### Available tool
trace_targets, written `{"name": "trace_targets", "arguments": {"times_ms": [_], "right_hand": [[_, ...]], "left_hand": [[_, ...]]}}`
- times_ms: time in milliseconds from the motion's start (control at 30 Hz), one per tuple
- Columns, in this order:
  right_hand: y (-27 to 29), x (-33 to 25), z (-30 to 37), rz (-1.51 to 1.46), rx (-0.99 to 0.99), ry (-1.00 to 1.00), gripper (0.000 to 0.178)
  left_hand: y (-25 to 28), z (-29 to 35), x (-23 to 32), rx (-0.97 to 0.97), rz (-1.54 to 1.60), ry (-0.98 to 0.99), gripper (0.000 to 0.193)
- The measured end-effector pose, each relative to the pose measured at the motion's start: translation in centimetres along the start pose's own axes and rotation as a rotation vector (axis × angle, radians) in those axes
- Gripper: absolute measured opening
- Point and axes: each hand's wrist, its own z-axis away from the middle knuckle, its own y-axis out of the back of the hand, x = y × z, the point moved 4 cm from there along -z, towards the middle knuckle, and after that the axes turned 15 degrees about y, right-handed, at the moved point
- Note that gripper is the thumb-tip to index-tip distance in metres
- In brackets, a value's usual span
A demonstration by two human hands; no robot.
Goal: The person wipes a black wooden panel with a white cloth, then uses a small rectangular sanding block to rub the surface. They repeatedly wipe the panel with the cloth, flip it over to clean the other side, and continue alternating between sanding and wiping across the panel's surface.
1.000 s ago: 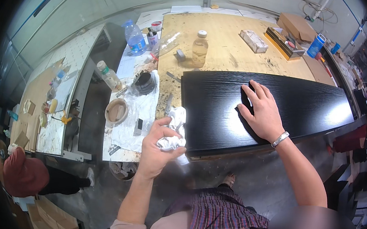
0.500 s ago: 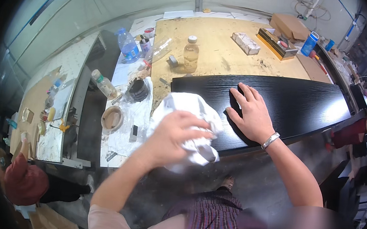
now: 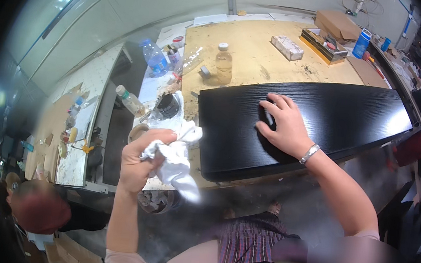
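A glossy black wood-grain panel (image 3: 342, 110) lies along the near side of the workbench. My right hand (image 3: 289, 128) rests on its top, fingers spread, with a silver bracelet at the wrist. Bunched in my left hand (image 3: 140, 160) is a white cloth (image 3: 180, 164); its loose end hangs off the panel's left end. Just beyond that hand stands a dark round container (image 3: 167, 106), and a roll of tape (image 3: 138, 132) is partly hidden behind the hand.
Past the panel stand a bottle of yellowish liquid (image 3: 224, 65), a white block (image 3: 286, 48) and an open box of tools (image 3: 323, 46). A large clear bottle (image 3: 154, 59) and a smaller one (image 3: 130, 100) are at left. A person in a dark red top (image 3: 41, 207) works at another bench.
My left hand has lifted the white cloth off the panel and carried it left, gathering it in a fist. My right hand stays on the panel.
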Motion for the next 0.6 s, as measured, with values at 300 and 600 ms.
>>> {"name": "trace_targets", "arguments": {"times_ms": [300, 600], "right_hand": [[1.8, -7.5, -6.9, -1.085, -0.181, 0.021, 0.019], [1.3, -4.2, -7.5, -1.533, -0.405, 0.015, 0.013]], "left_hand": [[-2.9, 0.7, 0.3, 0.234, 0.284, 0.101, 0.031], [-2.1, 8.6, -2.4, 0.985, 0.104, 0.059, 0.027]]}}
